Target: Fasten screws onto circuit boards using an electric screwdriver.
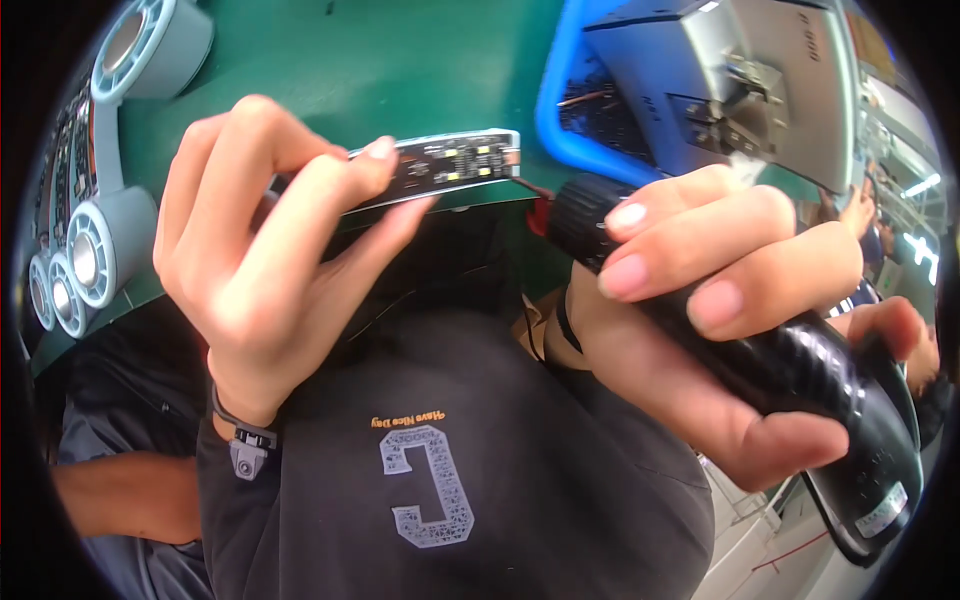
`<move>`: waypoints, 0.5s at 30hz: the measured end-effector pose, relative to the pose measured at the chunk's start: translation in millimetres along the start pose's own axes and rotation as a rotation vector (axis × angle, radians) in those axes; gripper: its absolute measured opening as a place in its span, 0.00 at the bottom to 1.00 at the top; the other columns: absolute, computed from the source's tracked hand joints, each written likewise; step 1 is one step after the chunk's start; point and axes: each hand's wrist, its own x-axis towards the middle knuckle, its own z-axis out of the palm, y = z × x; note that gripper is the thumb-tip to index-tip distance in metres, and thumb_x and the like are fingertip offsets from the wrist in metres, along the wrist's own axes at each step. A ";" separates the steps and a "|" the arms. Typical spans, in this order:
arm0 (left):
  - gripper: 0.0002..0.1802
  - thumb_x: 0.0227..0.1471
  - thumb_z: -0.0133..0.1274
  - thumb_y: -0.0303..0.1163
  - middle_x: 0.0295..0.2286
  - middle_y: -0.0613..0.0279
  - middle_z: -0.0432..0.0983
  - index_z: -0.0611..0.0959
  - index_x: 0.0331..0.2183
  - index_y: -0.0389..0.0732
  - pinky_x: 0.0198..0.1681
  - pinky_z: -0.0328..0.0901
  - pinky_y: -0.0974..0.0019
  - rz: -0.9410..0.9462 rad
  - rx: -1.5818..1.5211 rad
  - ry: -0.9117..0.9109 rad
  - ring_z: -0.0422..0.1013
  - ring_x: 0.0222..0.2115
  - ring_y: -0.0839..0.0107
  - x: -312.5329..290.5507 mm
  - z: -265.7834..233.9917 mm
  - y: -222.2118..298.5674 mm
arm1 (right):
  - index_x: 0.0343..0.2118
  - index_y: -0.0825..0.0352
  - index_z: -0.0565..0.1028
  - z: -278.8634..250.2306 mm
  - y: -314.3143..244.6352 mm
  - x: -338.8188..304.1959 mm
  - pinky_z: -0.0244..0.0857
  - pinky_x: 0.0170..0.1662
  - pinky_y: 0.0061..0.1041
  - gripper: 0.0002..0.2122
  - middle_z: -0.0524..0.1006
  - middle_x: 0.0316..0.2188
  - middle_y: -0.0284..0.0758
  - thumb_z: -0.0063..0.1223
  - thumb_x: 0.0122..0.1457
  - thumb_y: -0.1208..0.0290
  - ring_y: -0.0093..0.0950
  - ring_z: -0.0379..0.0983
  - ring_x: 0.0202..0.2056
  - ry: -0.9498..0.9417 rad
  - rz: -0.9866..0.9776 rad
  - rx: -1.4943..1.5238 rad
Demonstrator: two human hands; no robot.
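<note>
My left hand (270, 225) pinches a narrow circuit board in a pale frame (455, 165) between thumb and fingers, above the table's near edge. Small yellowish square parts show on its dark face. A black power screwdriver (800, 365) lies in my right hand (710, 260), the fingers wrapped round its body. Its thin bit points left from a red and black nose and reaches the board's right end; whether it touches, I cannot tell. A dark strap with a small metal clasp (247, 455) circles my left wrist.
A green tabletop (400, 70) lies beyond my hands. At the right back, a blue bin (552, 110) holds small dark pieces, with a grey metal machine (790, 90) at it. Pale blue-grey spools (95, 255) stand at the left. Other people show at the far right.
</note>
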 end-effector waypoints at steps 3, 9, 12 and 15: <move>0.20 0.31 0.77 0.22 0.27 0.62 0.74 0.87 0.32 0.38 0.31 0.65 0.63 0.015 -0.015 0.011 0.70 0.30 0.63 7.9 -2.1 8.0 | 0.49 0.63 0.64 -25.4 -18.8 16.8 0.65 0.19 0.27 0.25 0.68 0.27 0.33 0.40 0.72 0.40 0.24 0.65 0.15 0.005 0.030 -0.051; 0.20 0.34 0.76 0.22 0.30 0.60 0.75 0.87 0.34 0.37 0.30 0.64 0.62 0.035 0.034 0.000 0.71 0.32 0.62 10.2 0.4 14.3 | 0.43 0.65 0.67 -72.1 -15.1 69.0 0.65 0.19 0.28 0.25 0.66 0.22 0.31 0.40 0.67 0.42 0.26 0.64 0.13 0.389 -0.206 -0.045; 0.22 0.34 0.76 0.22 0.34 0.59 0.76 0.88 0.36 0.37 0.31 0.65 0.62 0.067 0.046 0.013 0.73 0.34 0.61 10.2 -3.4 18.4 | 0.42 0.64 0.67 -74.0 -7.3 81.2 0.65 0.18 0.29 0.25 0.66 0.21 0.31 0.39 0.66 0.41 0.27 0.64 0.12 0.397 -0.101 -0.141; 0.24 0.34 0.76 0.21 0.38 0.58 0.77 0.89 0.40 0.37 0.34 0.68 0.62 0.071 0.058 0.007 0.75 0.38 0.60 7.0 -5.3 18.6 | 0.42 0.63 0.67 -75.3 7.8 84.8 0.65 0.18 0.30 0.25 0.65 0.20 0.32 0.39 0.64 0.40 0.27 0.63 0.12 0.347 0.000 -0.313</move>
